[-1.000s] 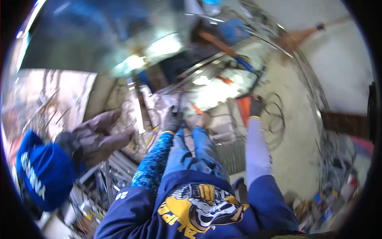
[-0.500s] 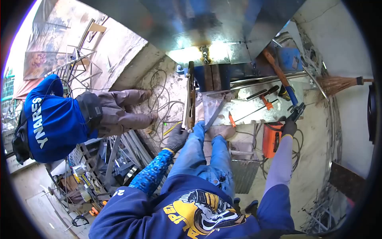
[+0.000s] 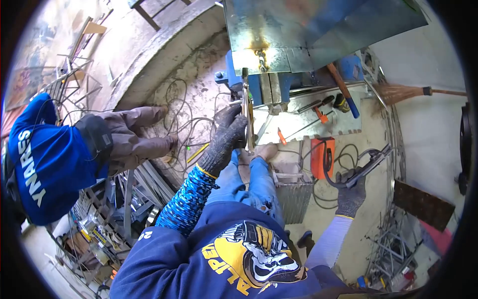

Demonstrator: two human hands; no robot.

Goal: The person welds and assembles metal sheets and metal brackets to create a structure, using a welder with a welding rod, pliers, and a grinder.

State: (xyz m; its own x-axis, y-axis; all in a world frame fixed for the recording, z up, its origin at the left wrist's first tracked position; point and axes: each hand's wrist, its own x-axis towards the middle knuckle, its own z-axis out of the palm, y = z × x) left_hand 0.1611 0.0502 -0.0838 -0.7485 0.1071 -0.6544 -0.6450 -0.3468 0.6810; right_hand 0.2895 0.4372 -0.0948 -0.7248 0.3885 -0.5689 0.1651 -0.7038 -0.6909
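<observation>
My left hand (image 3: 228, 134), in a dark grey glove, is closed round the lower part of a long metal clamp (image 3: 249, 112), which stands at the left edge of a large bent metal sheet (image 3: 318, 30). Below the sheet is a blue vise (image 3: 284, 89), its jaws under the sheet's welded edge. My right hand (image 3: 351, 192), gloved too, grips a black welding electrode holder (image 3: 368, 164) with its cable looping beside it, out to the right of an orange box (image 3: 322, 158).
A co-worker in a blue shirt (image 3: 52, 159) stands at the left. A wooden-handled hammer (image 3: 343, 89) and orange-handled tools (image 3: 321, 115) lie near the sheet-covered bench (image 3: 303, 129). Cables (image 3: 186, 117) coil on the floor. A broom (image 3: 408, 93) leans at the right.
My left hand has risen to the clamp and closed on it. My right hand has moved down, away from the bench, with the holder. The view has shifted.
</observation>
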